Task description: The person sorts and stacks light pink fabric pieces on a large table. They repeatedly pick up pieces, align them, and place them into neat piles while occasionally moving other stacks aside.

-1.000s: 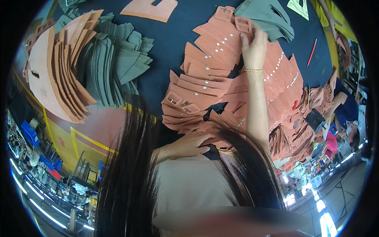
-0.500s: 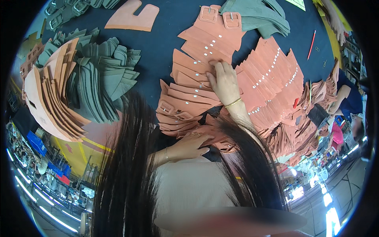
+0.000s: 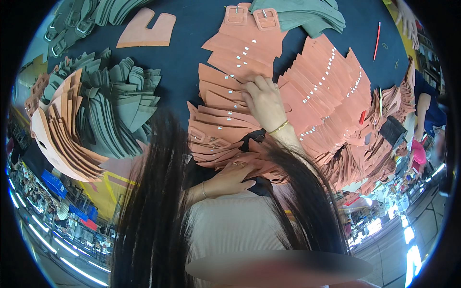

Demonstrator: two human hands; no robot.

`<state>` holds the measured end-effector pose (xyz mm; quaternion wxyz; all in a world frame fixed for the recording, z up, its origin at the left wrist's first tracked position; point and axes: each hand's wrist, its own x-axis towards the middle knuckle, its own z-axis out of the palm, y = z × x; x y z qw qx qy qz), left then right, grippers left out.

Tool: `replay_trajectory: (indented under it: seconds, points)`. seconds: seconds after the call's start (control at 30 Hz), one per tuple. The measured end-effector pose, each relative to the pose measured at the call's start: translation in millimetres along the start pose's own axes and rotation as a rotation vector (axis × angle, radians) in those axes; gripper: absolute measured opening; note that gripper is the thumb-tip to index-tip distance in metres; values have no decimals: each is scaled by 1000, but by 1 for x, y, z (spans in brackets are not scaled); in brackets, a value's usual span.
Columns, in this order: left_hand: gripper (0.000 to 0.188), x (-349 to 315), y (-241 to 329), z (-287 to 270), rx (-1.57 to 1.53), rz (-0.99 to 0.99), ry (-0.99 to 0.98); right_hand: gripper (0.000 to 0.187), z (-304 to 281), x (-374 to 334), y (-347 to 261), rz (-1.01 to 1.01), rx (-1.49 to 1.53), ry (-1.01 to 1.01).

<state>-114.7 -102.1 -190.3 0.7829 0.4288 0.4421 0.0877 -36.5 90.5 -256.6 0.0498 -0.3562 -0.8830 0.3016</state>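
A fanned row of orange leather pieces (image 3: 228,104) runs away from me, many bearing small white tags. My right hand (image 3: 265,103), with a gold bracelet at its wrist, bends over the row's right edge. Its fingers are curled and pinch the edge of a leather piece; the fingertips are partly hidden. Close to my body, my left hand (image 3: 229,179) lies on the near orange pieces (image 3: 257,162) with fingers stretched and thumb apart. Two orange-covered buckles (image 3: 236,15) top the row's far end, and more buckles (image 3: 198,135) lie near its close end.
Further tagged orange pieces (image 3: 319,86) spread to the right. Green leather pieces (image 3: 103,113) and pale orange ones (image 3: 60,139) are stacked at left. A notched orange piece (image 3: 146,30) lies on the dark table (image 3: 185,29). A red pen (image 3: 377,41) lies far right. Another person's hand (image 3: 407,21) shows beyond.
The view has shifted, so the row and table things sit slightly differently in it. My right hand has come a little nearer along the row's edge. My left hand stays in place.
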Motion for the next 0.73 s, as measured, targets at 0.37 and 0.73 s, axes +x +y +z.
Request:
replay_trajectory:
  seconds: [0.37,0.73]
  points:
    - [54,-6,30,2,106,-147,18,37,-1,-2,5,109,130,-46]
    - [68,9,36,33,135,-53,18,47,-82,-44,12,213,54,-10]
